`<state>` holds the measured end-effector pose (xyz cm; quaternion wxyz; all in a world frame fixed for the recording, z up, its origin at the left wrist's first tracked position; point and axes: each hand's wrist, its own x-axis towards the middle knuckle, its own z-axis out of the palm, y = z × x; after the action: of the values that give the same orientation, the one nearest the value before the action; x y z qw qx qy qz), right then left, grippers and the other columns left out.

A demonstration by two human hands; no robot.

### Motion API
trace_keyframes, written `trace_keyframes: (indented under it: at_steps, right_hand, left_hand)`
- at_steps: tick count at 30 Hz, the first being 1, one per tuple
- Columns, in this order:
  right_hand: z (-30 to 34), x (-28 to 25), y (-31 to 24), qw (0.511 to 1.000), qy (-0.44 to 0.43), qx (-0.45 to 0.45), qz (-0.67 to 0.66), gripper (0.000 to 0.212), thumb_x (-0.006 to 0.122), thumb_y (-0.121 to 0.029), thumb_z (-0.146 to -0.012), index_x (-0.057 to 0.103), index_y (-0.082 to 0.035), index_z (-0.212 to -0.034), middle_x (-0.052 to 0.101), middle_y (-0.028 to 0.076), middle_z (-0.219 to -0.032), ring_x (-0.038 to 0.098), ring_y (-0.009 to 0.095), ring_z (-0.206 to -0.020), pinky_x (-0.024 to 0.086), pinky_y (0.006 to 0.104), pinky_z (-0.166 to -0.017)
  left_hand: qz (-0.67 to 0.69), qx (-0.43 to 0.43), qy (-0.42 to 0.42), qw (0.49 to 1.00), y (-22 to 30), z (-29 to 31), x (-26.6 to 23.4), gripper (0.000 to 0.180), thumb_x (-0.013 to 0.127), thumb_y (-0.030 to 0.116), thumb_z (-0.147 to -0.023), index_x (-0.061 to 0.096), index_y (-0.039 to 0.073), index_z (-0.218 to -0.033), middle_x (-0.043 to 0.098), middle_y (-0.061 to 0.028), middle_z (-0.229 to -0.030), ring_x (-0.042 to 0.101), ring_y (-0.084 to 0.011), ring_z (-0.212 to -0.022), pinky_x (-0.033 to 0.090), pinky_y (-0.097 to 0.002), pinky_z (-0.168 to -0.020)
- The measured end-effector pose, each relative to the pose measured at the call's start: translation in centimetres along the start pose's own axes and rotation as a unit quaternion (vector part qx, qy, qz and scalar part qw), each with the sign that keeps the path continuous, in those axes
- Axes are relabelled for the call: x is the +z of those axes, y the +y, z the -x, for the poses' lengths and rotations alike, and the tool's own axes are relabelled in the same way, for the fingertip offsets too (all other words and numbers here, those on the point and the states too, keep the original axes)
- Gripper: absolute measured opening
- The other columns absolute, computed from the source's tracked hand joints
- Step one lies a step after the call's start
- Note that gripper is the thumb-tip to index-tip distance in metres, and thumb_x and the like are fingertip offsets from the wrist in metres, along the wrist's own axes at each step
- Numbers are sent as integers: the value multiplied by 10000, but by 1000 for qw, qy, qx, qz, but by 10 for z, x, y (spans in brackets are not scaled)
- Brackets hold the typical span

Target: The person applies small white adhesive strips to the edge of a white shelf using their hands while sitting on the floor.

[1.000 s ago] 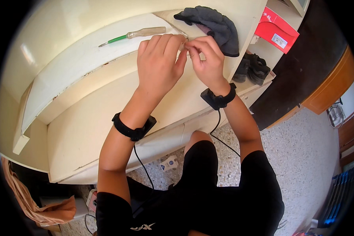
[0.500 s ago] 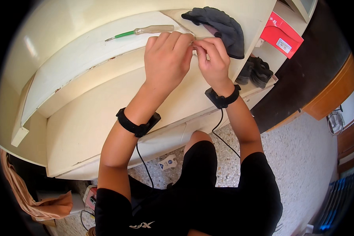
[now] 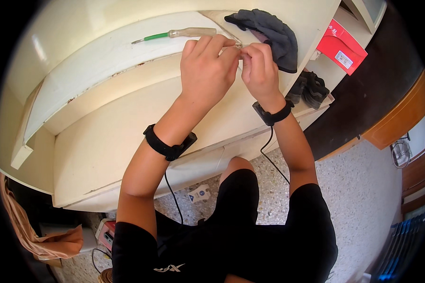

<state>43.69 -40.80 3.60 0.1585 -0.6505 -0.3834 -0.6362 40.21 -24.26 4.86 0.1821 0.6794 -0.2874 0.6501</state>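
My left hand (image 3: pixel 208 66) and my right hand (image 3: pixel 260 70) meet over the front of a white shelf (image 3: pixel 104 54), fingertips close together. Both sets of fingers are pinched on something small between them, mostly hidden; only a tiny light bit shows. Just beyond my left hand lies a screwdriver (image 3: pixel 192 32) with a clear handle and a green-sleeved shaft, its tip to the left. A dark grey cloth (image 3: pixel 271 35) is bunched on the shelf right behind my right hand. Each wrist wears a black strap with a small box and a cable.
Below the shelf is a cream cabinet surface (image 3: pixel 127 127). Black shoes (image 3: pixel 313 89) stand in a compartment at right, beneath a red box (image 3: pixel 341 47). An orange-brown cloth (image 3: pixel 56 243) hangs at lower left. A white tag-like card (image 3: pixel 199 194) lies on the speckled floor (image 3: pixel 359 203).
The view has shifted slightly. My left fingers have changed their grip, the index finger now stretched over the top. Both hands remain together; the screwdriver and the cloth stay in place.
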Motion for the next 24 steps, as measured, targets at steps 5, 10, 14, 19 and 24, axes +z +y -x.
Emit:
trace_keyframes:
  at_steps: [5, 10, 14, 19, 24]
  right_hand:
    - [3, 3, 3, 1000, 15, 2, -8, 275, 746, 85, -860, 627, -20, -1085, 635, 126, -1022, 708, 313, -820, 601, 375, -658]
    - [3, 1, 3, 999, 19, 17, -45, 266, 741, 88, -870, 634, -22, -1088, 635, 134, -1024, 701, 318, -818, 596, 382, -671]
    - [4, 0, 3, 997, 16, 33, -71, 258, 734, 102, -872, 635, -13, -1081, 636, 140, -1022, 695, 314, -815, 590, 379, -672]
    - [7, 0, 3, 993, 29, 59, -97, 250, 726, 103, -889, 635, -8, -1093, 641, 142, -1013, 691, 304, -810, 582, 364, -667]
    - [12, 1, 3, 993, 28, 48, -101, 259, 701, 153, -897, 642, 32, -1118, 637, 139, -1021, 651, 220, -814, 565, 296, -688]
  left_hand:
    - [0, 0, 7, 1000, -1, 4, 3, 205, 845, 85, -735, 784, 155, -918, 720, 62, -1023, 631, -162, -873, 391, -344, -745]
    - [-51, 31, 2, 998, -1, 7, 8, 220, 830, 114, -756, 767, 164, -961, 693, 70, -1044, 607, -167, -924, 377, -364, -789]
    - [-116, 60, -8, 991, 0, 7, 10, 239, 825, 135, -760, 753, 170, -985, 673, 67, -1048, 591, -178, -937, 373, -374, -814]
    - [-88, 57, -8, 994, -1, 6, 8, 236, 818, 146, -762, 754, 165, -988, 671, 62, -1054, 588, -182, -945, 381, -379, -831]
    - [-102, 65, -12, 993, -1, 6, 7, 220, 780, 144, -778, 756, 161, -996, 677, 57, -1070, 589, -185, -943, 392, -385, -841]
